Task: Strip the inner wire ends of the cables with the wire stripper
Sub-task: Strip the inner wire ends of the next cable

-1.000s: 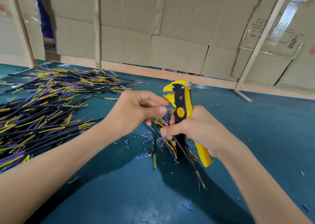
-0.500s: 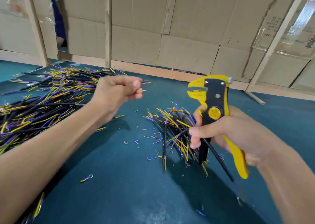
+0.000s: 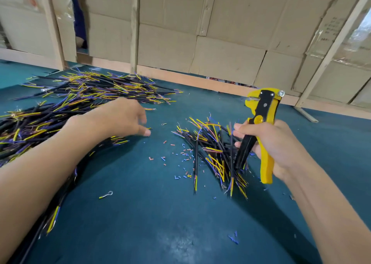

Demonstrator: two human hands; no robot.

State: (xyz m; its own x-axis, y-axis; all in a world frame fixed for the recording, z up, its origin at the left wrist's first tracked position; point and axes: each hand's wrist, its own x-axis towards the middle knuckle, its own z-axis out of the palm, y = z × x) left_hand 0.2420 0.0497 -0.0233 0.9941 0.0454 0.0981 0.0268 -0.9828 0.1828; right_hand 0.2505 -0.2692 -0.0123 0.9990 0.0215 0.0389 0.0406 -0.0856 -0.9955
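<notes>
Brown cardboard walls with pale wooden strips stand behind a dark teal table top. On the left side lies a big heap of black cables with yellow and purple wire ends. The left hand reaches down at the edge of that heap, fingers loosely bent; I cannot tell if it holds a cable. A smaller pile of black cables lies in the middle. The right hand grips the yellow and black wire stripper upright, just beside that small pile. Tiny pink and blue bits of wire skin lie scattered between the two piles. One small metal ring terminal lies nearer the person.
</notes>
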